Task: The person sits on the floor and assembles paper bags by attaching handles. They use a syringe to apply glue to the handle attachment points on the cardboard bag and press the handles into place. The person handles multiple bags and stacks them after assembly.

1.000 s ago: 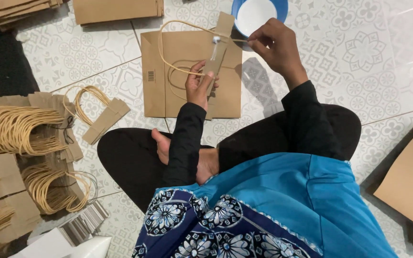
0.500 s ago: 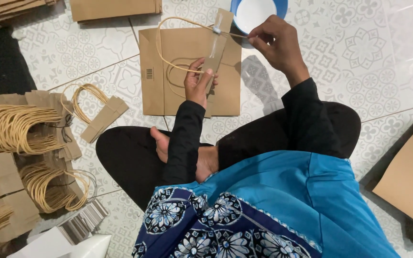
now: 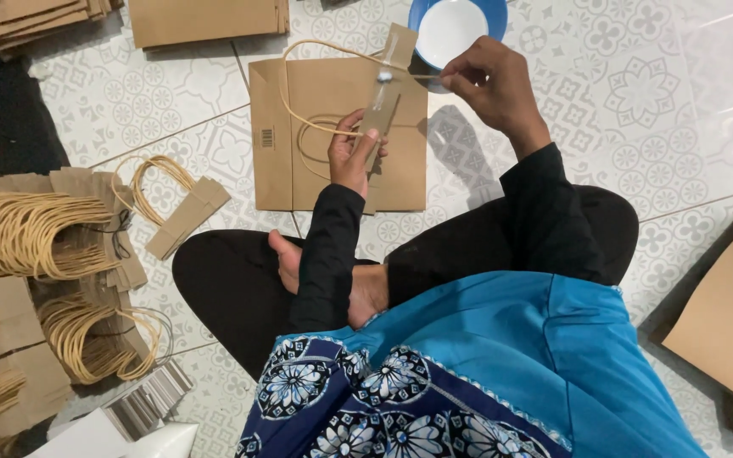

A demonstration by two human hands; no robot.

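The left hand (image 3: 351,153) still grips the card strip (image 3: 383,93); the right hand (image 3: 489,83), pinching a brush (image 3: 422,76), has dabbed glue lower.

Long black sleeves cover both arms to the wrists; the left hand (image 3: 351,157) and right hand (image 3: 489,83) are bare. Black trousers clothe the legs; a blue garment with a dark floral-patterned panel drapes the torso; the feet are bare.

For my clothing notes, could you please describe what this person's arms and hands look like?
Both arms wear long, close-fitting black sleeves to the wrists. The left hand and right hand are bare: no gloves, and no rings or watch that I can see.
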